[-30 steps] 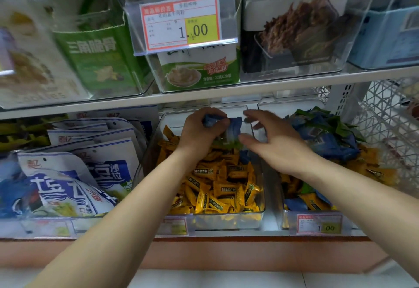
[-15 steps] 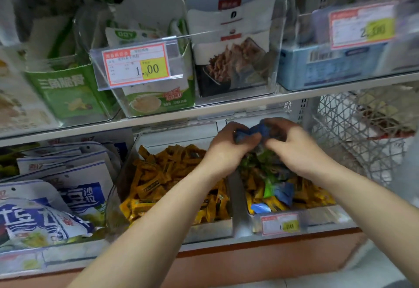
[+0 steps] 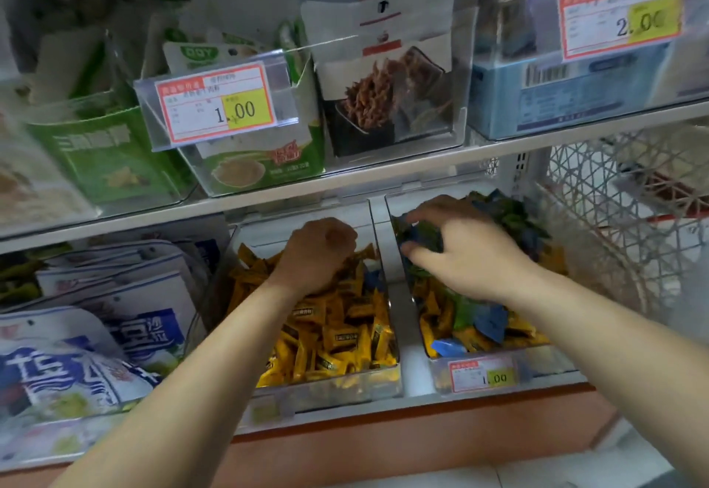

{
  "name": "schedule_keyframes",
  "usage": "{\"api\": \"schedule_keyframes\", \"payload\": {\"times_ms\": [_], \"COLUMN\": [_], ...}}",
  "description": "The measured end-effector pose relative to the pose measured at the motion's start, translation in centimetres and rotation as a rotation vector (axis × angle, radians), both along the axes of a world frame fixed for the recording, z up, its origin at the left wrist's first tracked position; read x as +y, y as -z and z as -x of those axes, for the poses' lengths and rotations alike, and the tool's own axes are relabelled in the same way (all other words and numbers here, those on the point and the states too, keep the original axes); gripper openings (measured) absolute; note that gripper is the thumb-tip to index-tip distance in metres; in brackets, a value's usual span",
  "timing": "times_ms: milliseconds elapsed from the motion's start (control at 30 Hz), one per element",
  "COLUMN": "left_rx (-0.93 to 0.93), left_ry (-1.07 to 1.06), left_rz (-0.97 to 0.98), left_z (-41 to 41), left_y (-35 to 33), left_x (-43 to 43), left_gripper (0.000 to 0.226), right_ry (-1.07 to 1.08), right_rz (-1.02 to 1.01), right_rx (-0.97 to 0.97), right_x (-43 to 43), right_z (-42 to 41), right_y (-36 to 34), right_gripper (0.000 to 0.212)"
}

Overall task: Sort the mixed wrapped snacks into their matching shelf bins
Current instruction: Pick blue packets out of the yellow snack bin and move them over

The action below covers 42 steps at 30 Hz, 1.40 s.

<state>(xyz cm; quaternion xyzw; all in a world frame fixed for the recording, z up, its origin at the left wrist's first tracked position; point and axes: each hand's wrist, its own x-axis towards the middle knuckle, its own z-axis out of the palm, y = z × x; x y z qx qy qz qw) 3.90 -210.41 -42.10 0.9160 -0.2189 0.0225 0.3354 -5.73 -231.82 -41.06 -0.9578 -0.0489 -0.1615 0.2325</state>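
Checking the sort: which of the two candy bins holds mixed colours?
The right bin, under the right hand: blue, green and yellow wraps together. The left bin is almost all yellow.

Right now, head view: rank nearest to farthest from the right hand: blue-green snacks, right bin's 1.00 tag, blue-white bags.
1. blue-green snacks: in the right hand's grip, back of the right bin.
2. 1.00 tag: that bin's front.
3. blue-white bags: far left.
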Motion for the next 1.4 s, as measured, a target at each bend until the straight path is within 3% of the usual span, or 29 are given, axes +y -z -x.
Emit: {"api": "schedule_keyframes", "payload": {"times_ms": [100,200,300,500,633,900,1100,1200,1300,1400], "left_rx": [0.038,0.059,0.162,0.234,0.109,0.044,0.070,0.162,0.352,0.453], "left_ry": [0.140,0.237,0.278,0.359,0.414,0.249,0.047,-0.016,-0.017,0.034], "left_rz": [-0.268,-0.386,-0.467,-0.514,-0.629,-0.250,0.137,0.400,0.652,0.798], "left_z": [-1.4,-2.8,-4.2,-6.1,-6.3,-5.6,-4.1,-2.6,-0.5,1.8], "left_y": [2.2,3.9,5.4,6.2,6.2,7.2,4.7,2.6,0.8,-0.2], "left_x": [-0.4,-1.3,-2.0,-1.3,-0.7,0.0,2.0,3.4,4.4,5.1], "left_gripper": [0.023,0.022,0.032,0.051,0.052,0.015,0.016,0.018,0.013,0.017], "right_ry": [-0.053,-0.085,-0.126,-0.141,-0.136,-0.134,-0.102,-0.064,-0.091,-0.161], "right_rz": [0.097,0.171,0.120,0.074,0.066,0.041,0.017,-0.027,-0.158,-0.430], "right_rx": [0.103,0.231,0.329,0.302,0.307,0.319,0.301,0.176,0.034,0.047], "right_x": [2.2,3.0,2.5,2.2,2.3,2.3,2.8,3.7,5.1,7.6], "right_z": [-1.9,-3.8,-4.7,-5.0,-4.8,-4.8,-4.6,-4.2,-3.3,-2.2], "right_y": [0.8,1.9,2.9,3.3,3.1,3.2,3.2,2.7,1.8,0.7], "right_gripper": [0.069,0.083,0.084,0.083,0.080,0.080,0.081,0.079,0.064,0.058]}}
